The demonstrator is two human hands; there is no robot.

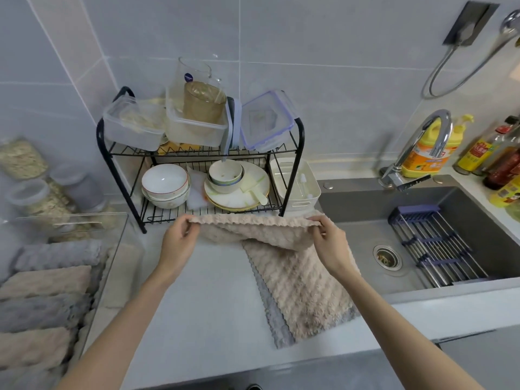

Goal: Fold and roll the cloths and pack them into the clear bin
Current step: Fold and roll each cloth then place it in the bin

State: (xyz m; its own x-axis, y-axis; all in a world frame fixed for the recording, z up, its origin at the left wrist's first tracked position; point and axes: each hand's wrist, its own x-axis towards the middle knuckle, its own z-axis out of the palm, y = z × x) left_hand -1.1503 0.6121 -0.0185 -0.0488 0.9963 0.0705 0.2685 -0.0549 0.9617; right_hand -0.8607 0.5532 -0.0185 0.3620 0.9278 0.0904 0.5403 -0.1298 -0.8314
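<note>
Several rolled cloths (47, 281) already lie side by side in the clear bin (114, 263) at the far left of the tabletop (202, 294). Grey and beige rolls alternate in a row that runs out of view at the bottom edge, so their exact number cannot be told. That part of the job looks done.

Toward the middle, the left hand (177, 240) pinches one upper corner of a beige cloth (253, 229) between thumb and curled fingers. The cloth stretches across to the right hand (329, 237), which pinches the other upper corner the same way. It is held up off the tabletop just in front of the black dish rack (197, 159). Its top edge is taut and its body sags in a loose fold — not yet folded, not yet rolled.

Below and to the right, a second beige cloth (306, 294) lies flat on the tabletop with a grey cloth (271, 302) showing along its left edge beneath it. Both sit just beside the sink (422, 209), and the lower edge of the raised cloth hangs down to them.

As a judgement, the task is well past its start but not near its end. At least three cloths remain — the one in hand, which looks to be at the opening of its fold, and the two waiting flat. Each has to be folded, rolled and carried left into the bin.
</note>
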